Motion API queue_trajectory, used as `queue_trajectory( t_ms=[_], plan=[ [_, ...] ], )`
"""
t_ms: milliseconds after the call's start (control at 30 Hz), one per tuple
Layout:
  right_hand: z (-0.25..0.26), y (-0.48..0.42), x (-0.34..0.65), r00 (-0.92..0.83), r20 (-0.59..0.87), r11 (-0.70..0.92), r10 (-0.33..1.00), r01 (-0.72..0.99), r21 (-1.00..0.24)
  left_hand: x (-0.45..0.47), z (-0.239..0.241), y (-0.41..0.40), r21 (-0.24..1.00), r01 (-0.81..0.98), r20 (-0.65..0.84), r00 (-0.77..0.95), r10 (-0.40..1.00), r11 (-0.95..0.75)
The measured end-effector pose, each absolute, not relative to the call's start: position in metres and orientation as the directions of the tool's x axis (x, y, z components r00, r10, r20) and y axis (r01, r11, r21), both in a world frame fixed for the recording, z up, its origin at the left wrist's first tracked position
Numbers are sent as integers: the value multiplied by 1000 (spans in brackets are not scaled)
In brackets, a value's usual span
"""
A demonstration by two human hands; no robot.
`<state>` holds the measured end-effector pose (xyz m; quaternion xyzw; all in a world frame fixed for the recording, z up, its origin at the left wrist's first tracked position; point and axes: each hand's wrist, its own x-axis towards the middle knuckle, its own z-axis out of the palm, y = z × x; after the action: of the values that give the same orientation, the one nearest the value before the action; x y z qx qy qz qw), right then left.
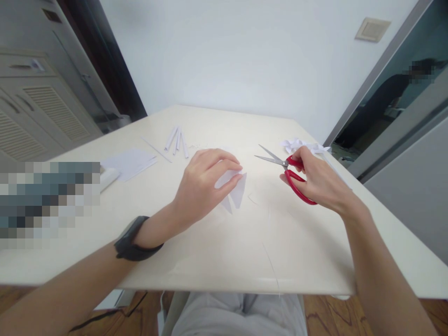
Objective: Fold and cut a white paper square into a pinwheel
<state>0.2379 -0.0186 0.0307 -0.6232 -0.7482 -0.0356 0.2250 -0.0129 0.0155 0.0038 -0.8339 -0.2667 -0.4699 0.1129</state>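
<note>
My left hand (206, 179) rests on the cream table (217, 252) with its fingers closed around a small folded white paper piece (235, 189), whose pointed corners stick out below the fingertips. My right hand (315, 179) grips red-handled scissors (289, 172), fingers through the loops. The steel blades are parted and point left toward the paper, a short gap away from it. A dark band sits on my left wrist.
Several rolled white paper strips (177, 140) lie at the table's far middle. Flat white sheets (129, 163) lie to the left, beside a blurred patch. Cut paper scraps (301, 144) sit behind the right hand. A cabinet stands left, a glass door right.
</note>
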Motion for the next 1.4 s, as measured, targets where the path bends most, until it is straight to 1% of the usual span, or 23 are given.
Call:
queue_trajectory(
  t_ms=[133,267,333,467,567,700,867,1000,1133,1267,1400],
  plan=[
    [29,-18,235,-111,426,234,898,940,-248,-12,3,17,67,553,836,423,349,-831],
    [22,-13,239,-76,390,199,918,937,-286,-11,0,17,94,548,795,462,394,-831],
    [19,-11,241,-88,373,204,924,937,-284,-11,-1,19,114,552,757,491,432,-826],
    [18,-10,242,-130,383,249,914,927,-281,-14,-3,24,175,583,682,510,525,-793],
    [23,-12,240,-122,387,232,914,940,-249,-18,-3,28,193,595,669,503,548,-781],
    [29,-15,238,-110,350,188,930,962,-197,-21,-3,33,180,601,665,508,547,-778],
    [29,-17,237,-221,263,262,939,956,-135,-24,-1,38,109,602,665,548,508,-791],
    [26,-17,235,-288,194,318,938,936,-151,-26,1,42,61,603,641,587,495,-795],
    [24,-17,233,-315,171,340,934,929,-147,-26,0,42,34,566,616,637,464,-823],
    [21,-18,231,-344,135,360,929,924,-126,-24,0,41,24,516,612,670,421,-856],
    [20,-18,231,-366,123,381,922,916,-123,-22,0,39,28,502,614,674,412,-864]
  ],
)
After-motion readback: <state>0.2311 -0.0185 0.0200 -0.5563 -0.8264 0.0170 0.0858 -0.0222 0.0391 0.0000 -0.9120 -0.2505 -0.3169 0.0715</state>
